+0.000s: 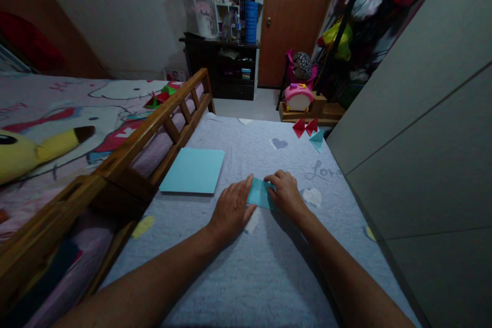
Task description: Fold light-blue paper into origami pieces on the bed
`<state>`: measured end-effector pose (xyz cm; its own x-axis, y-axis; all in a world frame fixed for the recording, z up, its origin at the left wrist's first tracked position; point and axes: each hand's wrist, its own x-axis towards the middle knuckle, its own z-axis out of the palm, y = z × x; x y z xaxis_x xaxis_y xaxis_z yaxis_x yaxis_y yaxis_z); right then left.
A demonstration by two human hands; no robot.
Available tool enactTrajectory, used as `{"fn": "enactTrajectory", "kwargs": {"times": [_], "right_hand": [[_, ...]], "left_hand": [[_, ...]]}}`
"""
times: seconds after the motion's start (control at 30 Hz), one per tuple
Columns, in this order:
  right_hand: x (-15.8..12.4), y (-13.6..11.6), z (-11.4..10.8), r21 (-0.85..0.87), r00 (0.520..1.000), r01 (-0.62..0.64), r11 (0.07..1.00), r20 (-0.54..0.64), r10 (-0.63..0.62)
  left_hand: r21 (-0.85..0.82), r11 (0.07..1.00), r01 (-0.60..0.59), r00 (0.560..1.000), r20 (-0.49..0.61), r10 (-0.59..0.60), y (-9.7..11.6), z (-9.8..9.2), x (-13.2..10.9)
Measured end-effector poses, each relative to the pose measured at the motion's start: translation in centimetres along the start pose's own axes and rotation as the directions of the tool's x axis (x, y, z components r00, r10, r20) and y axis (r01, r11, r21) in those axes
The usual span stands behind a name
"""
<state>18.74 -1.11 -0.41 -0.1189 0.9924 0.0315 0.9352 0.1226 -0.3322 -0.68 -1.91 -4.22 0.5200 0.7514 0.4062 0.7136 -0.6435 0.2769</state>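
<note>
Two hands work at one small blue paper, which lies on the bedsheet between them. The left hand is at the paper's left edge, its four fingers side by side and its thumb spread away from them. The right hand has its fingers bent and its fingertips on the right part of the paper; whether they pinch it or only press, I cannot tell.

Beyond the left hand and to its left lies one stack of blue sheets; how many sheets, I cannot tell. Well beyond the right hand, near the bed's far corner, stand three folded pieces: two red ones and one blue one. One wooden rail runs left of the stack.
</note>
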Motion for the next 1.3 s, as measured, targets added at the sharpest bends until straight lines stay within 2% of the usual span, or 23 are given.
{"fn": "enactTrajectory", "kwargs": {"times": [0.23, 0.43, 0.67, 0.83, 1.07, 1.17, 1.3], "right_hand": [[-0.3, -0.3, -0.1, 0.063, 0.998, 0.041, 0.997, -0.053, -0.038], [-0.2, 0.1, 0.9, 0.092, 0.992, 0.092, 0.991, -0.09, -0.084], [-0.6, 0.5, 1.8, 0.117, 0.963, 0.187, 0.975, -0.216, -0.159], [-0.7, 0.7, 2.0, 0.12, 0.952, 0.22, 0.968, -0.245, -0.186], [-0.8, 0.8, 2.0, 0.132, 0.963, 0.208, 0.969, -0.2, -0.179], [-0.8, 1.2, 1.3, 0.084, 0.981, 0.126, 0.988, -0.161, -0.112], [-1.1, 2.1, 0.0, -0.026, 1.0, -0.004, 1.0, -0.031, 0.004]], "left_hand": [[-0.048, 0.999, -0.001, 1.0, 0.002, 0.001, 0.0, 0.2, -0.1], [-0.019, 1.0, -0.015, 1.0, -0.003, 0.015, -0.3, 0.4, -0.1], [-0.041, 0.999, -0.002, 1.0, -0.007, 0.002, -0.5, 0.7, -0.1], [-0.074, 0.996, 0.04, 0.999, -0.019, -0.041, -0.8, 0.9, -0.2], [-0.099, 0.991, 0.087, 0.996, 0.012, -0.086, -1.0, 0.9, -0.1], [-0.089, 0.989, 0.118, 0.993, 0.005, -0.118, -1.0, 0.8, -0.2], [-0.009, 0.984, 0.178, 0.984, -0.022, -0.178, -0.8, 0.6, -0.2]]}}
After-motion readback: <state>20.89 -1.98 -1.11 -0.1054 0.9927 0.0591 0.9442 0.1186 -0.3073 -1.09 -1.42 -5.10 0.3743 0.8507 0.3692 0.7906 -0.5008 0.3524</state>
